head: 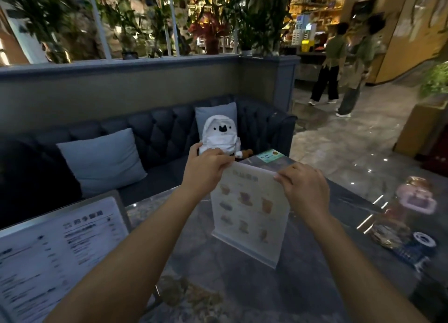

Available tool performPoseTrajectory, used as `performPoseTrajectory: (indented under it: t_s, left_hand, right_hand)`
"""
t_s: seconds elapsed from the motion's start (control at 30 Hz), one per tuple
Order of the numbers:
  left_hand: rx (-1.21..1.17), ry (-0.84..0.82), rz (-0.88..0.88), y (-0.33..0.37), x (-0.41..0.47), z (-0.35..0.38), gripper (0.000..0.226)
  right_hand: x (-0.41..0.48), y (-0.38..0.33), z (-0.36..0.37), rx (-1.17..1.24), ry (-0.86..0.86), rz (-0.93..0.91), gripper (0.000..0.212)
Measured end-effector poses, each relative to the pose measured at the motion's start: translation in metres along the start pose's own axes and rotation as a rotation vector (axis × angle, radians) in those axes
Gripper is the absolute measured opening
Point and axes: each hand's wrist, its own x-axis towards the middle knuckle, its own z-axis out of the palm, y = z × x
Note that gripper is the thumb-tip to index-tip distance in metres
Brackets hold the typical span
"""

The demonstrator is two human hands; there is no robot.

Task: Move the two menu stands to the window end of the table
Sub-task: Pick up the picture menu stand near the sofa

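Note:
A clear acrylic menu stand [249,211] with drink pictures stands upright near the middle of the grey marble table [303,286]. My left hand [206,167] pinches its top left corner and my right hand [303,187] pinches its top right corner. Whether its base touches the table or hangs just above it I cannot tell. A second, larger menu stand [55,247] with printed text leans at the table's near left edge, held by neither hand.
A dark tufted sofa [157,138] with blue cushions and a white plush toy [219,138] runs behind the table. A glass jar with a pink toy [400,213] and a blue box [417,247] sit at the right edge. Two people stand in the aisle.

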Motion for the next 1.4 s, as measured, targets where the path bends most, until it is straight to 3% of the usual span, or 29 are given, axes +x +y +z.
performPoseTrajectory:
  t_s: [0.3, 0.47, 0.57, 0.73, 0.9, 1.2, 1.4]
  left_hand:
    - [-0.094, -0.084, -0.003, 0.009, -0.015, -0.017, 0.020]
    - [0.012, -0.083, 0.065, 0.021, -0.020, -0.014, 0.026]
    - [0.039, -0.073, 0.018, 0.019, -0.020, -0.015, 0.031]
    - [-0.019, 0.009, -0.055, 0.009, -0.021, -0.020, 0.035]
    - [-0.071, 0.007, -0.167, 0.000, -0.025, -0.018, 0.036]
    - [-0.134, 0.070, -0.234, -0.002, -0.032, -0.026, 0.028]
    - [-0.135, 0.084, -0.291, -0.008, -0.040, -0.033, 0.029]
  right_hand:
    - [0.015, 0.014, 0.012, 0.120, -0.021, 0.096, 0.016]
    - [0.027, 0.022, 0.019, 0.226, -0.054, 0.176, 0.022]
    - [0.037, 0.022, 0.023, 0.265, -0.092, 0.178, 0.022]
    - [0.053, 0.015, 0.021, 0.304, -0.096, 0.110, 0.017]
    - [0.064, 0.009, 0.021, 0.277, -0.222, -0.061, 0.017]
    - [0.079, 0.001, 0.016, 0.230, -0.322, -0.157, 0.013]
    - [0.079, -0.010, 0.020, 0.285, -0.274, -0.164, 0.013]
